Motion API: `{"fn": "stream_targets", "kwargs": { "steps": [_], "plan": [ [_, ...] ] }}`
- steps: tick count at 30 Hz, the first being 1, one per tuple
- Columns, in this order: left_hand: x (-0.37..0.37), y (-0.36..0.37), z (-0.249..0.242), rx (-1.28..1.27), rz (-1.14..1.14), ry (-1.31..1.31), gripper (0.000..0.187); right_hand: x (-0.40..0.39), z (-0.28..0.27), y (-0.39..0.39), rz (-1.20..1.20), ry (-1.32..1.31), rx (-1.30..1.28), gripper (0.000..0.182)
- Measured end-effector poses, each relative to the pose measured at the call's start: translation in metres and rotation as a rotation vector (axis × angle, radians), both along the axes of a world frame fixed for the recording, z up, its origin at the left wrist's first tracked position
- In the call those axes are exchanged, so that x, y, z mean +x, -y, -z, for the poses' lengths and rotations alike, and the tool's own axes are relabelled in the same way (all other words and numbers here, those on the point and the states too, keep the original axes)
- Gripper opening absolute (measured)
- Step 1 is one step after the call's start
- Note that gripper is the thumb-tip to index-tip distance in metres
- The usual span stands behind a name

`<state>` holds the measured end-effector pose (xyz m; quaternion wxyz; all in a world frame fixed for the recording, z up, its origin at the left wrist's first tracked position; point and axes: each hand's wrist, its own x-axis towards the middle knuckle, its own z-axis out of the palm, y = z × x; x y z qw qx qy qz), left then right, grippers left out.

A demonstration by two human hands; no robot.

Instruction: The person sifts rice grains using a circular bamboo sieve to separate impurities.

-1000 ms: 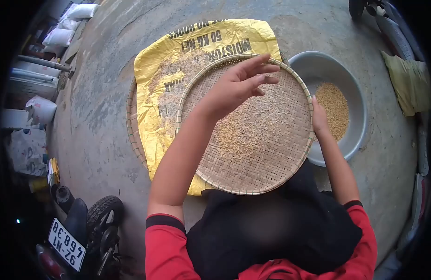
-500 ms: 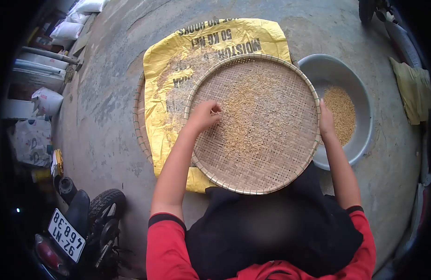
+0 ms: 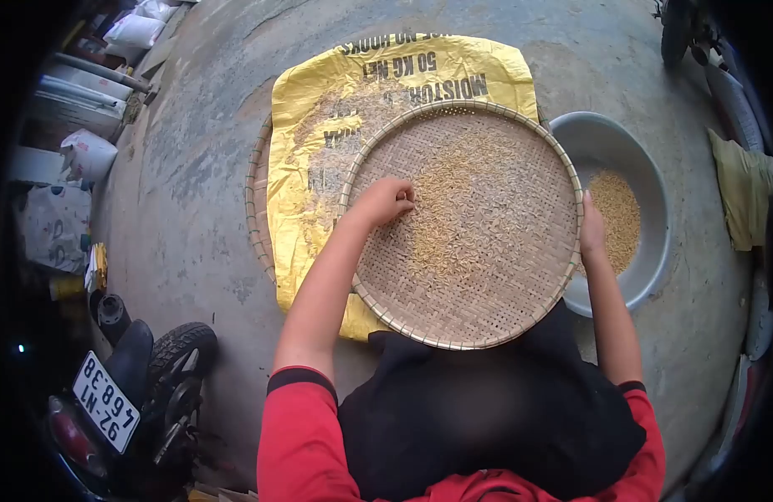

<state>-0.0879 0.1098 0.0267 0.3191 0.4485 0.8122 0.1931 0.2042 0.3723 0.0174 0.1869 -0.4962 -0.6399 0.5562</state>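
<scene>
A round woven bamboo winnowing tray (image 3: 487, 314) rests over my lap, its far part above a yellow sack. Golden grains (image 3: 441, 209) lie spread across its middle, with paler ones towards the right. My left hand (image 3: 386, 202) is over the tray's left part, at the edge of the grains. Its fingers are curled into a pinch, and whatever is between them is too small to make out. On the right side, my right hand (image 3: 592, 230) grips the tray's rim, its fingers partly hidden behind the edge.
The yellow sack (image 3: 290, 184), scattered with husks, covers another woven tray (image 3: 258, 201). A metal basin (image 3: 658, 251) holding grain (image 3: 616, 217) stands right. A motorbike (image 3: 144, 393) is at lower left; white bags (image 3: 89, 156) line the left side.
The camera view has shifted a little, moving the whole scene in the frame. My left hand has moved slightly right towards the grains, its fingers drawn together. My right hand stays on the rim.
</scene>
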Motion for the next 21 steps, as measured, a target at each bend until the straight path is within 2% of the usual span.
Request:
{"fn": "stream_targets", "kwargs": {
  "steps": [6, 11, 15, 17, 19, 21],
  "plan": [
    [0.008, -0.001, -0.003, 0.038, 0.096, -0.176, 0.013, 0.001, 0.007, -0.003, 0.006, -0.014, -0.007, 0.060],
    [0.021, 0.002, -0.002, -0.037, 0.133, -0.383, 0.014, 0.002, 0.009, -0.005, -0.016, 0.014, 0.000, 0.062],
    [0.016, 0.000, -0.003, -0.015, 0.133, -0.385, 0.014, 0.002, 0.009, -0.005, -0.004, 0.012, -0.006, 0.061],
    [0.013, -0.010, -0.008, -0.037, 0.029, -0.304, 0.013, 0.002, 0.008, -0.006, -0.012, 0.026, -0.012, 0.061],
    [0.025, -0.040, -0.039, 0.053, -0.072, -0.117, 0.020, 0.002, 0.008, -0.005, -0.020, -0.011, -0.029, 0.060],
    [0.065, -0.068, -0.091, 0.422, -0.130, 0.284, 0.026, 0.002, 0.007, -0.005, -0.024, 0.008, -0.028, 0.059]
  ]
}}
